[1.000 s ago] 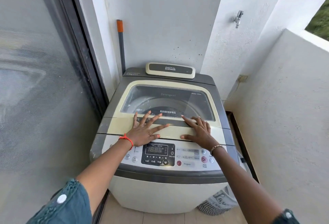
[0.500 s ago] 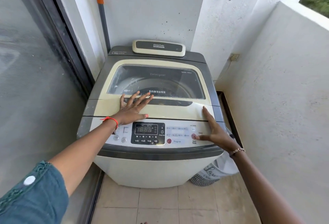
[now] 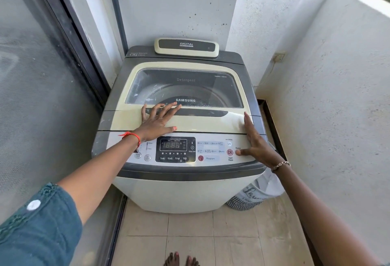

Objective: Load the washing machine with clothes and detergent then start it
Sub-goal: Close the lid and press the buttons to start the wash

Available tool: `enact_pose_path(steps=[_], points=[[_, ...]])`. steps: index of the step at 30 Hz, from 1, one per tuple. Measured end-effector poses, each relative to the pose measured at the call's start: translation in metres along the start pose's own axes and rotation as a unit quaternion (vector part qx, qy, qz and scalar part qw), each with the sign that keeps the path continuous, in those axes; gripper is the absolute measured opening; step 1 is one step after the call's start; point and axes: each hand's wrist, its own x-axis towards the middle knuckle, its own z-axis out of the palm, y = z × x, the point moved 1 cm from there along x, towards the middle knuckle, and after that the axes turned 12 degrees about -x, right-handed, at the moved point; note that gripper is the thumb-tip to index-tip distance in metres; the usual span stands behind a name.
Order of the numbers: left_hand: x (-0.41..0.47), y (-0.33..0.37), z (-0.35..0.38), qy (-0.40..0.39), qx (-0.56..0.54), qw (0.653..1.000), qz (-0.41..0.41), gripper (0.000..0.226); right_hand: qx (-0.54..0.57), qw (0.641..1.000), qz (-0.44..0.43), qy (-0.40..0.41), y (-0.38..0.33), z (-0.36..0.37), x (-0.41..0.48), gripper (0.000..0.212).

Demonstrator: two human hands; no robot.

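Left hand flat on lid, fingers spread. Press right hand thumb squarely on control panel, fingers straight together, clear of start button.

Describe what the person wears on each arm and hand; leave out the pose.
The left arm has a teal sleeve with a stitched edge and a round white button. An orange-red thread band circles the wrist of the left hand, whose nails are painted coral. The wrist of the right hand carries a thin beaded bracelet, gold-toned with pale beads. Both forearms are otherwise bare.
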Motion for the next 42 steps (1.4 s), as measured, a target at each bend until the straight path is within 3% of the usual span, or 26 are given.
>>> enact_pose_path(steps=[18, 29, 36, 42], points=[[-0.002, 0.004, 0.000, 0.008, 0.000, 1.000, -0.010, 0.072, 0.048, 0.998, 0.033, 0.036, -0.007, 0.007, -0.005, 0.113], [-0.001, 0.003, 0.003, 0.027, -0.003, 1.000, -0.003, 0.083, -0.009, 0.997, 0.025, 0.075, -0.006, 0.016, -0.001, 0.115], [0.001, -0.003, 0.013, 0.084, -0.001, 0.996, 0.020, 0.091, -0.021, 0.996, 0.031, 0.079, -0.008, 0.018, -0.002, 0.116], [0.000, -0.003, 0.016, 0.103, 0.001, 0.994, 0.026, 0.084, -0.117, 0.976, 0.081, 0.163, -0.068, 0.076, 0.004, 0.124]])
